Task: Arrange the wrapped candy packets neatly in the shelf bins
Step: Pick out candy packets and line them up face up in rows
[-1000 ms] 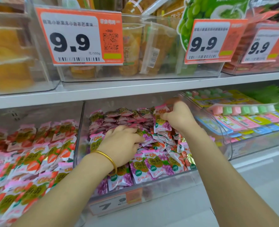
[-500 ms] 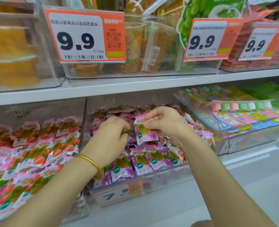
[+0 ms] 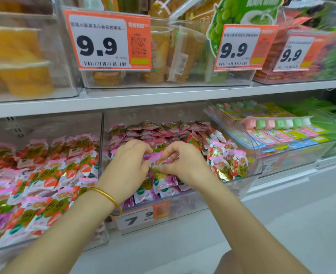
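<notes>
A clear middle bin [image 3: 259,167] on the lower shelf holds several pink and purple wrapped candy packets. Both my hands are inside it, close together. My left hand [image 3: 126,167], with a gold bangle on the wrist, and my right hand [image 3: 185,164] pinch one purple grape candy packet [image 3: 160,176] between them, just above the front rows. A few red strawberry packets [image 3: 229,165] stand at the bin's right side. Neat rows of packets [image 3: 155,129] lie at the back.
A left bin [image 3: 44,175] is full of red strawberry packets. A right bin [image 3: 281,131] holds flat pastel candy packs. The upper shelf [image 3: 163,95] carries clear bins with orange 9.9 price tags [image 3: 108,40]. A 7.9 tag [image 3: 141,217] hangs on the middle bin's front.
My right hand drew back from the rear of the bin with a purple packet and met my left hand. Both hands have now lowered the packet toward the front rows.
</notes>
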Demonstrator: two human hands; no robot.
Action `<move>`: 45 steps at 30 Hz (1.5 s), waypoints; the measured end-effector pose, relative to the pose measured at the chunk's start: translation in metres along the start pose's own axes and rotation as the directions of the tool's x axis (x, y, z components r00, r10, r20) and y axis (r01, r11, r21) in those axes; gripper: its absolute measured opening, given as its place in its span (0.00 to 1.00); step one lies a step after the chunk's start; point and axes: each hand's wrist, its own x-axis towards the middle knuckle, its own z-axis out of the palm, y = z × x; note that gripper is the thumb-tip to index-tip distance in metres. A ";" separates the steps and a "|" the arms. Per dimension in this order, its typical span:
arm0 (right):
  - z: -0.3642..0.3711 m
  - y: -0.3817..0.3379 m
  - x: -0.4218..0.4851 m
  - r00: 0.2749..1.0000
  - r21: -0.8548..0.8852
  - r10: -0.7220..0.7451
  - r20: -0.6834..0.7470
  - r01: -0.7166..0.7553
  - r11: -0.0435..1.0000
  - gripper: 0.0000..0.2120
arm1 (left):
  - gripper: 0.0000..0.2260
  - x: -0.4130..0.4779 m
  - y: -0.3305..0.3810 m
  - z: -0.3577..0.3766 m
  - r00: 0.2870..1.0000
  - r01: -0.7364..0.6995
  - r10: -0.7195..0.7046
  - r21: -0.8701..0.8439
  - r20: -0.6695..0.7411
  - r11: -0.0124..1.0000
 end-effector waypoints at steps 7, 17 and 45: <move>-0.003 0.009 -0.004 0.988 -0.273 -0.122 -0.095 0.092 0.958 0.10 | 0.12 -0.003 0.004 0.010 0.980 -0.025 0.002 0.119 0.197 0.993; -0.065 0.034 0.032 0.978 -0.312 -0.006 -0.208 -0.060 0.948 0.12 | 0.10 0.006 0.016 0.012 0.997 -0.033 0.029 0.055 0.073 0.998; -0.026 0.044 0.046 0.989 -0.674 -0.013 -0.149 -0.092 0.733 0.16 | 0.10 0.003 0.014 0.017 0.998 -0.043 0.043 -0.007 0.035 0.999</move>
